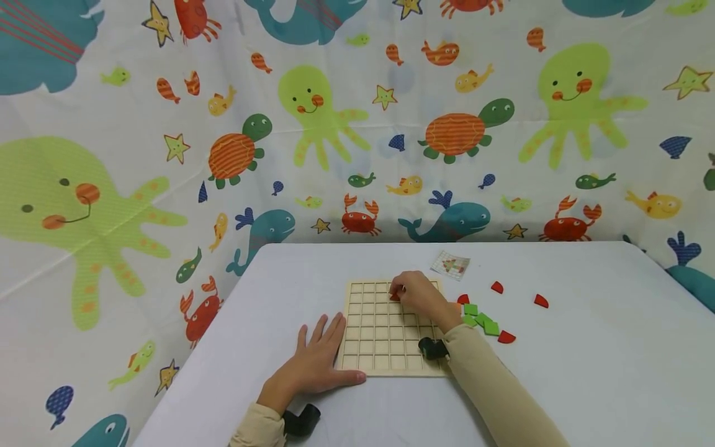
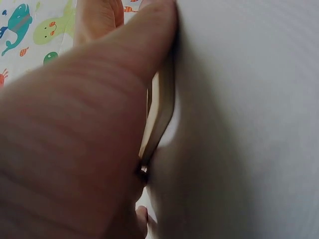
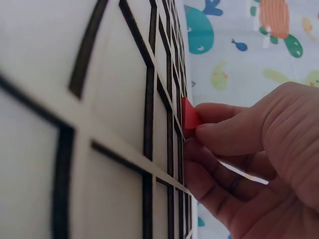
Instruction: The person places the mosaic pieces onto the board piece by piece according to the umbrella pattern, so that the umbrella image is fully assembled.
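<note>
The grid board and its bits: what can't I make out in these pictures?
Grid board, head view: some squares hidden under the right hand.
Red piece, right wrist view: part covered by that hand.
Card, head view: details too small.
Grid board, left wrist view: mostly hidden behind the left hand.

Even light brightens the white tabletop (image 1: 603, 347) in the head view.
The left-wrist view is dimmer, a soft-edged shadow falling beside the blurred left hand (image 2: 79, 129); in the right-wrist view, the near part of the gridded wooden board (image 3: 119, 84) blurs.
</note>
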Action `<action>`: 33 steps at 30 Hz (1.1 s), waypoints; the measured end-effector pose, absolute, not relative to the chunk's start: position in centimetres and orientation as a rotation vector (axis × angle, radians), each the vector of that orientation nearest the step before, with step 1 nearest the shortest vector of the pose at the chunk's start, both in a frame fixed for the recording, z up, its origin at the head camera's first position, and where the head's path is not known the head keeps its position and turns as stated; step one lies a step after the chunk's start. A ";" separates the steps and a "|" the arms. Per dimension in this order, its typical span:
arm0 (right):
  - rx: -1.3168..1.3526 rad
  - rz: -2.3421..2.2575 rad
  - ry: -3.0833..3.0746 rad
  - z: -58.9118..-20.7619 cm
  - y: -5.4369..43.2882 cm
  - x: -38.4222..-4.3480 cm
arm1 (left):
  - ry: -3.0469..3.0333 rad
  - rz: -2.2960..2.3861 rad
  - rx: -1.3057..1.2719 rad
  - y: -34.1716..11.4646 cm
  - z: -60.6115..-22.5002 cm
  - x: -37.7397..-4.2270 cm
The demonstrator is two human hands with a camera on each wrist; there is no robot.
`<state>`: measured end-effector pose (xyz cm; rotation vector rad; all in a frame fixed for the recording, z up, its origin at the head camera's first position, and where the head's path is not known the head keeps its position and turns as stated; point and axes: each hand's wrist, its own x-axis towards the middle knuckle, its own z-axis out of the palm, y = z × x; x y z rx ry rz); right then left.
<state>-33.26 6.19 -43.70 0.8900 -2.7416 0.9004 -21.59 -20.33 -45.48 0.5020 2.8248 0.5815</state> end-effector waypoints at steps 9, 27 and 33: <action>0.834 0.966 -2.773 -44.3 6.3 -32.9 | 2.822 0.561 0.509 -20.3 -45.9 -21.6; 0.803 1.150 -2.847 -41.7 9.2 -32.7 | 2.811 0.563 0.499 -20.2 -45.9 -21.9; 0.721 1.171 -2.844 -40.3 12.0 -32.7 | 2.803 0.603 0.480 -20.3 -45.6 -21.9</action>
